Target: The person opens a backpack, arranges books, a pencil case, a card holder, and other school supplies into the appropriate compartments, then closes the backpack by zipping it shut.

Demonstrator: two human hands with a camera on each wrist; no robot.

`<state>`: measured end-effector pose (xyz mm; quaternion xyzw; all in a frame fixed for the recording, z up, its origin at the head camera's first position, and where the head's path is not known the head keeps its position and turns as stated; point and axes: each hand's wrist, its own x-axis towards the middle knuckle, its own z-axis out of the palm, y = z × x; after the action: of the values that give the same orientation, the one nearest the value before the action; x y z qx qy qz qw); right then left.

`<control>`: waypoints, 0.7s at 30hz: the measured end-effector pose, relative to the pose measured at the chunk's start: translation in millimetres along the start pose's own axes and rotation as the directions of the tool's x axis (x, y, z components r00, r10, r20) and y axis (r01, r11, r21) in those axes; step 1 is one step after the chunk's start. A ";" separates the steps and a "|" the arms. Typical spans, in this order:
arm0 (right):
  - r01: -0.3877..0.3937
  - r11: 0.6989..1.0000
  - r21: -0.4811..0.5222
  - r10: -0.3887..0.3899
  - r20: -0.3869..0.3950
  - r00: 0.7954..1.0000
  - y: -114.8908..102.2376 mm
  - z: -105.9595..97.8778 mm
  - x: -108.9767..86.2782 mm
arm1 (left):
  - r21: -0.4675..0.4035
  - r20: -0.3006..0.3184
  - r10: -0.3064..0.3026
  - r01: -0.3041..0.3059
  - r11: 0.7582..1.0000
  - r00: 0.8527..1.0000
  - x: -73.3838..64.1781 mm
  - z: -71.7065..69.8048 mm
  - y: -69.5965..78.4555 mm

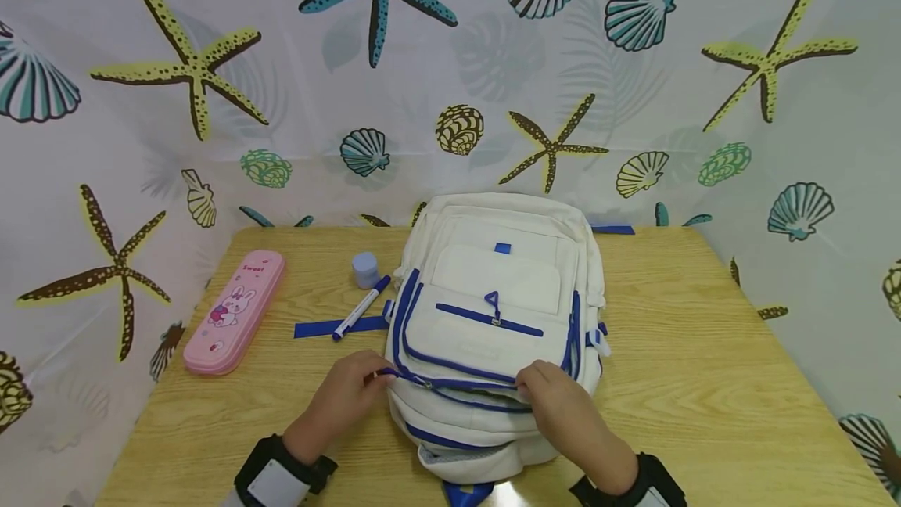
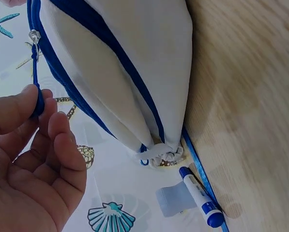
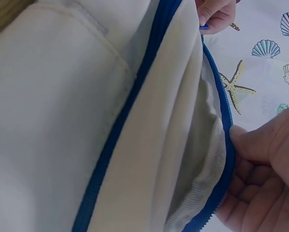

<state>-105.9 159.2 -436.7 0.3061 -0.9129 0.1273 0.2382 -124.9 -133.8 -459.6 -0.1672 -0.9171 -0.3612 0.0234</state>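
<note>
A white backpack (image 1: 493, 350) with blue zippers lies on the wooden table, its top toward the person. My left hand (image 1: 346, 391) pinches the blue pull cord (image 2: 39, 104) of a zipper between thumb and forefinger at the bag's left side. The metal slider (image 2: 35, 36) shows at the cord's other end. On the bag's right, my right hand (image 1: 559, 405) pinches the blue zipper edge (image 3: 226, 159) of the same pocket. Between the hands the pocket gapes, and its pale lining (image 3: 197, 159) shows in the right wrist view.
A pink pencil case (image 1: 235, 311) with a rabbit picture lies at the table's left. A blue-capped marker (image 1: 360, 308) rests across a blue strip (image 1: 313, 329) left of the bag, with a small light-blue jar (image 1: 365, 269) behind it. A patterned cloth (image 1: 422, 100) hangs beyond the table.
</note>
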 end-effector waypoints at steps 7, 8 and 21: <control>0.014 1.000 0.002 -0.014 -0.014 1.000 3.1 -4.2 5.7 | 0.019 -0.044 -0.036 0.037 0.999 0.998 1.5 -6.2 -5.6; 0.014 1.000 0.000 -0.014 -0.014 1.000 3.4 -4.9 6.7 | 0.019 -0.047 -0.038 0.039 0.999 0.998 1.9 -6.8 -6.0; 0.075 0.997 0.001 -0.075 -0.013 0.997 12.8 -14.0 20.0 | 0.031 -0.138 -0.056 0.060 0.998 0.989 6.0 -11.0 -16.8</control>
<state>-122.8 164.5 -415.6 0.3395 -0.8990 0.1211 0.2487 -136.9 -150.9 -461.4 -0.1147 -0.9239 -0.3565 0.0789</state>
